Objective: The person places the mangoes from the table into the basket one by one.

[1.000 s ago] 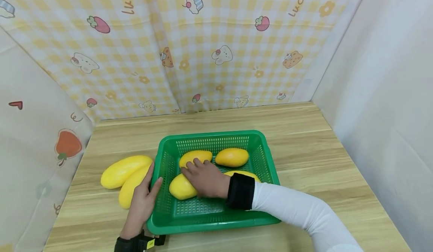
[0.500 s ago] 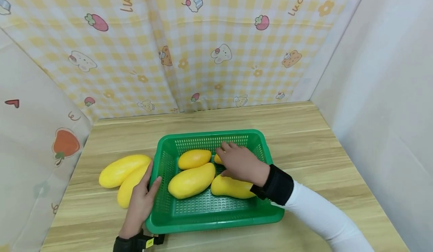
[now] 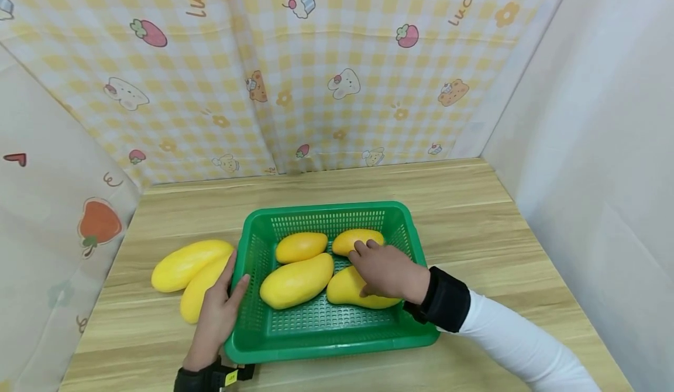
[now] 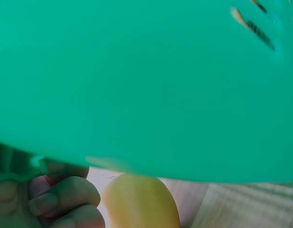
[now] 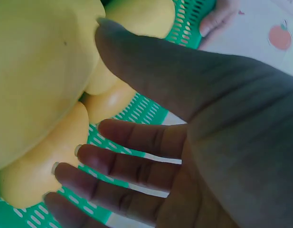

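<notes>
A green perforated plastic basket stands on the table, holding several yellow mangoes. Two smaller ones lie at its back, a left mango and a right mango. In front of them are a large left mango and a large right mango. My left hand grips the basket's left rim, thumb over it; curled fingers show below the rim in the left wrist view. Over the large right mango hovers my right hand, its fingers spread and holding nothing.
Two long yellow fruits lie side by side left of the basket, an outer fruit and an inner fruit, partly behind my left hand. A checked cloth hangs behind the wooden table. A white curtain flanks it.
My right hand has left the large left mango, passed over the back right one, and shifted right and toward me over the large right mango. My left hand keeps its hold on the rim.
</notes>
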Demonstrator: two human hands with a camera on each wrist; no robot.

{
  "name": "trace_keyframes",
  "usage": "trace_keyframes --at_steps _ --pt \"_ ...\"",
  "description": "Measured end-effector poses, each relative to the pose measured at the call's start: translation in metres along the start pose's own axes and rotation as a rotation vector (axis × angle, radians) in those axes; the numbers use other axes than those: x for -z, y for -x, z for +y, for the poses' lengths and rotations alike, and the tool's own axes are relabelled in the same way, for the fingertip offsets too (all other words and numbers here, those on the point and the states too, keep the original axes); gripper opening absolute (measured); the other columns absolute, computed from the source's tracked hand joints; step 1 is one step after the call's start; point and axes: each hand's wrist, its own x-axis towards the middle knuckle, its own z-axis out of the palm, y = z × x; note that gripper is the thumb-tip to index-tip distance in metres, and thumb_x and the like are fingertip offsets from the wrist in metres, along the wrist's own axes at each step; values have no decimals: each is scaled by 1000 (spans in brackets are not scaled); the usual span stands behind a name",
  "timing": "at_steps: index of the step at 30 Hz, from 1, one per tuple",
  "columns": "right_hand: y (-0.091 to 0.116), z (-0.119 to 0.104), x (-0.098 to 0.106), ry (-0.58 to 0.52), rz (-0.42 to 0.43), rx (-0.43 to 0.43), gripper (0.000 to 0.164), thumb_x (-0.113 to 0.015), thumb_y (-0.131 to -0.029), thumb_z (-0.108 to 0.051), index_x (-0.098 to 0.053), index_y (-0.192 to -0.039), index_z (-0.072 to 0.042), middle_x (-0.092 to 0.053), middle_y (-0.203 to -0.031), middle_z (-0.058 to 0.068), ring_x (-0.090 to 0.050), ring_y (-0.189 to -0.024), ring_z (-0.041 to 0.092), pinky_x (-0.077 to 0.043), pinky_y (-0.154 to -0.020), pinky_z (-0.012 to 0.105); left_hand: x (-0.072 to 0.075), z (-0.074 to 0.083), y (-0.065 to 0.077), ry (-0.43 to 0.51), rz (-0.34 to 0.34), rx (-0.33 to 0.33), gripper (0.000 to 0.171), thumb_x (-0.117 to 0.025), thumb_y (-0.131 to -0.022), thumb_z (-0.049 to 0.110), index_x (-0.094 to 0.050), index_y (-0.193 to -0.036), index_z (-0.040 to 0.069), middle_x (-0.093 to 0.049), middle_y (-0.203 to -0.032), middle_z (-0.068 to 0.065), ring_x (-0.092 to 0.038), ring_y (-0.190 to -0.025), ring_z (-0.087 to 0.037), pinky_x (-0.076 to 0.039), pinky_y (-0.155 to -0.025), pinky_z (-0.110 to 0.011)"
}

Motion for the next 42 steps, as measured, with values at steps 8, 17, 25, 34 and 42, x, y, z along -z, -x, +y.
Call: trace_keyframes --at_steps 8,17,25,34,42 --pt "-8 -9 -14 86 -43 30 69 -86 -64 -49 -60 -113 -9 -56 -104 5 -52 -81 19 -47 -58 27 0 0 2 10 2 12 59 -43 -104 29 -17 -153 10 -35 -147 -21 -48 -121 -35 -44 -89 -50" --pt "-9 -10 -15 141 45 62 46 -84 -74 -34 -62 -106 -9 -54 -97 5 -48 -76 18 -44 -53 27 -1 0 1 4 0 5 60 -42 -104 29 -16 -153 8 -36 -146 -23 -48 -120 -37 -44 -90 -50" --pt "-11 -9 -19 304 181 116 23 -73 -86 -22 -63 -104 -12 -53 -95 5 -44 -73 19 -38 -48 27 1 1 2 -14 0 6 60 -42 -104 30 -16 -153 6 -36 -146 -24 -50 -118 -37 -45 -88 -50" --pt "2 3 -9 152 190 54 47 -82 -76 -35 -62 -109 -8 -57 -99 7 -51 -79 21 -45 -58 29 0 5 -2 -152 38 -67 59 -46 -103 27 -24 -150 -1 -52 -128 -31 -60 -99 -38 -48 -77 -49" --pt "29 29 10 -39 296 -82 47 -77 -81 -34 -60 -113 -3 -58 -100 10 -57 -85 23 -51 -64 31 0 9 3 -314 94 -107 59 -48 -101 28 -29 -148 -2 -55 -121 -25 -57 -95 -38 -47 -70 -46"
